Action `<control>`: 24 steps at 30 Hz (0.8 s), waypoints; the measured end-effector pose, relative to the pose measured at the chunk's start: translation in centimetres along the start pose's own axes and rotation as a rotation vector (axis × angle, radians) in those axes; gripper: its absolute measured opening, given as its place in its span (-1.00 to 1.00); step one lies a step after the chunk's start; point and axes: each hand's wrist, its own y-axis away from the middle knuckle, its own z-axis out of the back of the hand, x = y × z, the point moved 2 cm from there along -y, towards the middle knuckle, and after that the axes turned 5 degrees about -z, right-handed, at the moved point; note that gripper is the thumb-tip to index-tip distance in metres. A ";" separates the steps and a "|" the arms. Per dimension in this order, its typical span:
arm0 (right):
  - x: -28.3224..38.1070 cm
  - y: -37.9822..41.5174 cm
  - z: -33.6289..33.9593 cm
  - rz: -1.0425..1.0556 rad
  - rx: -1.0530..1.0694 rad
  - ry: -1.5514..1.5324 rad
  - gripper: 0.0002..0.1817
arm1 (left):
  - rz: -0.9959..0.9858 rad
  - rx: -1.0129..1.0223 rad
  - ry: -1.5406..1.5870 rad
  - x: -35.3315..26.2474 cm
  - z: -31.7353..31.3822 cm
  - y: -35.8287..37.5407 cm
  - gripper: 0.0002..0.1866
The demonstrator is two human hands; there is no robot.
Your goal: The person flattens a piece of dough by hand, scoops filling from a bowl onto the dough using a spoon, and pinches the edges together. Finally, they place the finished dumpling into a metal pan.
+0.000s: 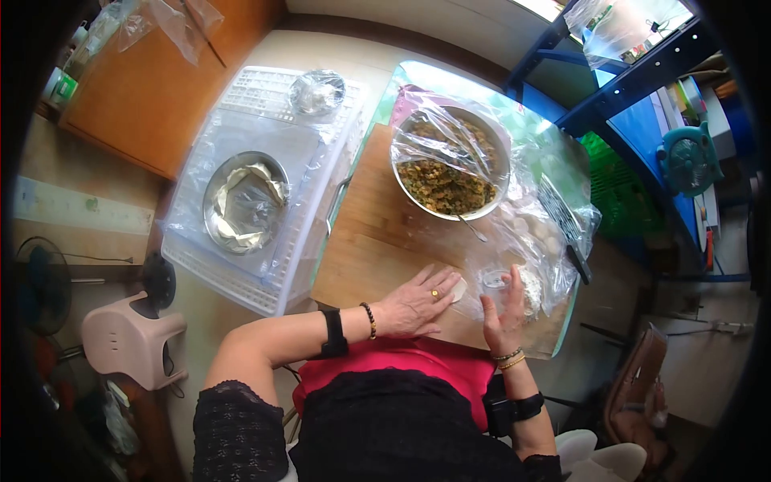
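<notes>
My left hand (414, 305) lies palm down near the front edge of the wooden board (361, 241), fingers stretched out. At its fingertips is a small pale piece of dough (458, 290), partly covered by the hand. To the right, my right hand (506, 317) is raised on its side with thumb and fingers apart, holding nothing that I can see. Just beyond it sits a small clear round object (494, 279), too indistinct to name. Beside its fingers is a heap of white flour (530, 291) on plastic. Pale dough balls (542, 233) lie under clear film.
A large bowl of chopped filling (446, 185), partly covered with film, holds a spoon (474, 229). A black-handled cleaver-like tool (566, 221) lies at right. Left, a white plastic crate (269, 301) carries a metal bowl (210, 210) with folded dough pieces and a smaller wrapped bowl (317, 92).
</notes>
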 end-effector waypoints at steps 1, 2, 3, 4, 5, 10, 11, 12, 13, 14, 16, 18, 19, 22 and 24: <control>0.6 -0.1 -0.6 0.046 0.040 -0.013 -0.19 | -0.001 0.001 0.010 -0.4 0.4 0.4 -0.26; 1.0 -0.2 -1.2 0.094 0.079 -0.024 -0.20 | -0.002 0.001 0.021 -0.8 0.5 0.8 -0.27; 1.3 -0.3 -1.7 0.164 0.087 0.079 -0.21 | 0.009 -0.016 0.058 -1.3 0.1 1.2 -0.28; 1.7 -0.4 -2.2 0.165 0.089 0.077 -0.21 | 0.012 -0.015 0.057 -1.6 -0.2 1.6 -0.28; 2.6 -0.4 -2.7 0.236 0.110 0.114 -0.21 | 0.027 -0.002 0.058 -1.7 -0.5 1.9 -0.28; 2.1 0.0 -6.7 0.291 0.135 0.427 -0.17 | 0.072 0.191 0.089 -1.9 -0.2 2.1 -0.31; 1.8 -0.3 -7.1 0.268 0.097 0.472 -0.14 | 0.079 0.193 0.094 -2.0 -0.4 2.3 -0.31; 1.8 -0.9 -7.2 0.266 0.099 0.471 -0.14 | 0.074 0.094 0.071 -2.1 -0.4 2.4 -0.31; 1.6 -1.8 -7.0 0.249 0.067 0.460 -0.14 | 0.064 -0.008 0.045 -2.1 -0.3 2.4 -0.32; 1.4 -2.7 -6.7 0.236 0.032 0.451 -0.14 | 0.060 -0.013 0.041 -2.0 -0.5 2.3 -0.32; 0.1 -4.1 -6.3 0.242 -0.007 0.435 -0.16 | 0.061 -0.042 -0.001 -1.9 -0.6 2.4 -0.31; -0.1 -4.7 -6.0 0.174 0.044 0.240 -0.20 | 0.096 -0.058 -0.024 -2.1 -0.3 2.3 -0.30; 0.2 -4.6 -5.8 0.200 0.035 0.176 -0.21 | 0.131 -0.068 -0.036 -2.2 -0.1 2.2 -0.30; 2.2 -2.5 -5.2 0.283 0.079 0.146 -0.19 | 0.168 -0.055 0.008 -2.4 0.4 2.1 -0.29; 2.9 -1.1 -5.9 0.338 0.082 0.230 -0.18 | 0.161 -0.032 0.017 -2.3 -0.2 2.4 -0.27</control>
